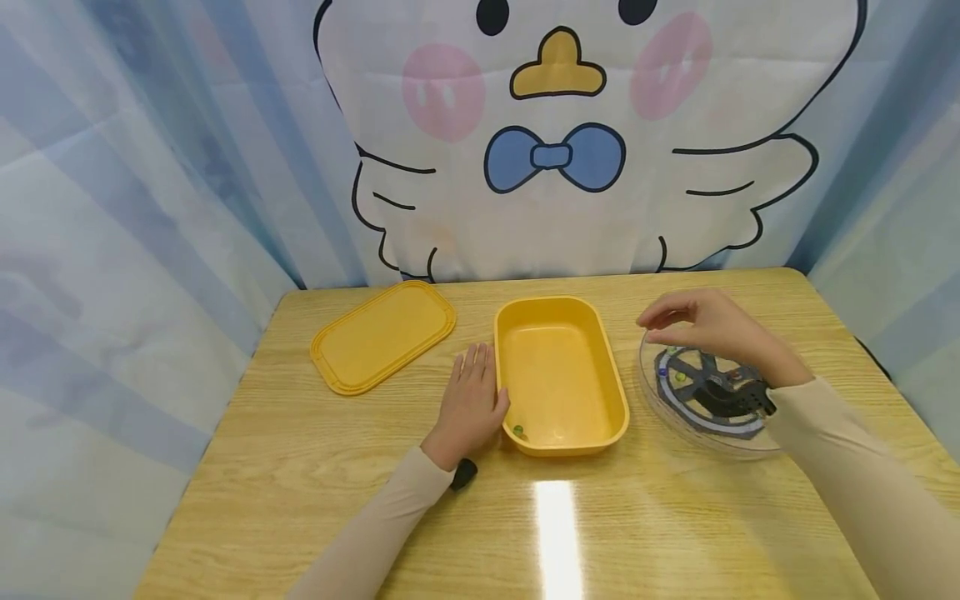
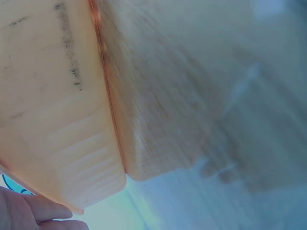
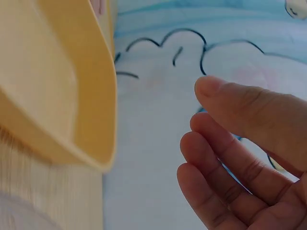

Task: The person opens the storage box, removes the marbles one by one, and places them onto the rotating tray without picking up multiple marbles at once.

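My left hand (image 1: 470,404) rests along the left side of a yellow plastic tub (image 1: 558,304), fingers straight and thumb at its rim. In the left wrist view, fingertips (image 2: 53,211) show right at the edge of the tub (image 2: 48,120). A small green marble (image 1: 518,431) lies in the tub's near left corner. Above a round clear dish (image 1: 656,408), my right hand (image 1: 701,321) hovers with fingers loosely bent and thumb apart from them. Nothing shows between these fingers in the right wrist view. Inside the dish are a dark grey wheel-shaped piece (image 1: 678,367) and several small marbles (image 1: 680,377).
A yellow lid (image 1: 384,336) lies flat at the back left of the wooden table (image 1: 300,500). Behind the table's far edge hangs a blue and white curtain (image 1: 551,225) with a cartoon bird. Black wrist-camera parts (image 1: 464,474) show at both wrists.
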The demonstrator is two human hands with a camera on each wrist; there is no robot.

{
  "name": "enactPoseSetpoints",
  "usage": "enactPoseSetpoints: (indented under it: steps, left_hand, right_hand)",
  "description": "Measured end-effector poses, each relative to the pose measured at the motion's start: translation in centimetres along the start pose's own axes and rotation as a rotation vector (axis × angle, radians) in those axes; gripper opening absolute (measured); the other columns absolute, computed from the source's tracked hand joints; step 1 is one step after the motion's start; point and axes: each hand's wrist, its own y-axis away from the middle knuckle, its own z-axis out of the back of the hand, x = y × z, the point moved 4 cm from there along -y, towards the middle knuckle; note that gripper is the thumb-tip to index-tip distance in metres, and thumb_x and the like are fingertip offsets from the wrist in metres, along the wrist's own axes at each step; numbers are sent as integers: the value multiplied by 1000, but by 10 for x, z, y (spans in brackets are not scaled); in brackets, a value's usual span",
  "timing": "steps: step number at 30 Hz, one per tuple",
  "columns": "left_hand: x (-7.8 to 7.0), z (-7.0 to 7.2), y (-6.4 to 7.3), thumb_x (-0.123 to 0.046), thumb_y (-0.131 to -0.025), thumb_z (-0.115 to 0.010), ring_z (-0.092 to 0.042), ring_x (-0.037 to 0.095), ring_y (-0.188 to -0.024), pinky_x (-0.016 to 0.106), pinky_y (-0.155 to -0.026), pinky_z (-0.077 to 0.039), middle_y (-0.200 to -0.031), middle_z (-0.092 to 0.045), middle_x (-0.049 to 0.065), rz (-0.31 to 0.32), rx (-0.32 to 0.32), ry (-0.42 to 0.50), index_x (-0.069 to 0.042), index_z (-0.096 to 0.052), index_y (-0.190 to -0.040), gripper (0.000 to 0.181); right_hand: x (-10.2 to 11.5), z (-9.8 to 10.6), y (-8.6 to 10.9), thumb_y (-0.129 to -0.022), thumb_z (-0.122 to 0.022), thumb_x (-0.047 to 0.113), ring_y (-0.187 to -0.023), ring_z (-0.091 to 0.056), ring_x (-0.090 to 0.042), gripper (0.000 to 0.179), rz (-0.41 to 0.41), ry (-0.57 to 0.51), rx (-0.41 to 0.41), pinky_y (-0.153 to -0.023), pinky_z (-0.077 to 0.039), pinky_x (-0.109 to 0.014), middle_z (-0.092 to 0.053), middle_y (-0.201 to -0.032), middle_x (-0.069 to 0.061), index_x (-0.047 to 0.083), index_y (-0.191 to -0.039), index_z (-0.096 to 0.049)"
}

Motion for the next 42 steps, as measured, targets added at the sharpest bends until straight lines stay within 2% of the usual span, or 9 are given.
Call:
enactPoseSetpoints:
  steps: [4, 10, 15, 20, 29, 37, 42]
  left_hand:
    - [0, 0, -1, -29, -98, -39, -17, 32, -145, 46, -119, -14, -153, -25, 21, 2, 5, -7, 5, -22, -147, 62]
    - [0, -1, -1, -30, -98, -38, -18, 32, -145, 46, -118, -15, -153, -26, 21, -1, 1, -23, 5, -23, -147, 62]
    - [-1, -2, -1, -30, -98, -38, -19, 33, -145, 46, -118, -16, -153, -26, 21, -5, -3, -33, 5, -23, -147, 62]
    - [0, -1, -1, -30, -97, -40, -19, 32, -145, 46, -118, -16, -152, -27, 21, -4, -9, -36, 6, -24, -146, 63]
    - [0, -1, 0, -31, -98, -39, -21, 33, -144, 47, -118, -16, -151, -28, 22, -12, -25, -30, 6, -25, -146, 62]
    - [0, 0, 0, -30, -98, -38, -22, 34, -143, 47, -118, -18, -151, -30, 23, -20, -30, -33, 6, -26, -145, 61]
    - [1, -1, 0, -30, -98, -39, -21, 33, -144, 47, -118, -17, -151, -28, 22, -16, -25, -24, 6, -25, -146, 61]
  right_hand:
    - [20, -24, -23, -83, -71, 14, -92, -65, -19, 17, 73, -54, 106, -84, -54, -39, -70, -100, -6, 11, -99, -72]
    - [40, -65, -50, -82, -71, 13, -92, -66, -26, 16, 223, -140, 288, -83, -55, -38, -70, -99, -9, 9, -97, -72]
    - [46, -98, -66, -82, -70, 9, -91, -67, -29, 16, 331, -193, 427, -83, -55, -36, -70, -98, -16, 3, -96, -72]
    - [47, -126, -78, -80, -71, 3, -89, -67, -24, 16, 332, -222, 515, -83, -55, -31, -71, -97, -16, 0, -96, -72]
    - [47, -165, -86, -78, -74, 5, -80, -66, -15, 17, 383, -277, 655, -78, -55, -26, -72, -90, -13, -1, -93, -73]
    - [44, -184, -85, -76, -75, 5, -71, -62, -3, 15, 407, -294, 724, -71, -55, -24, -71, -79, -13, -1, -89, -73]
    - [43, -192, -83, -75, -75, 1, -71, -60, 1, 14, 355, -295, 767, -72, -54, -20, -73, -83, -13, -2, -88, -74]
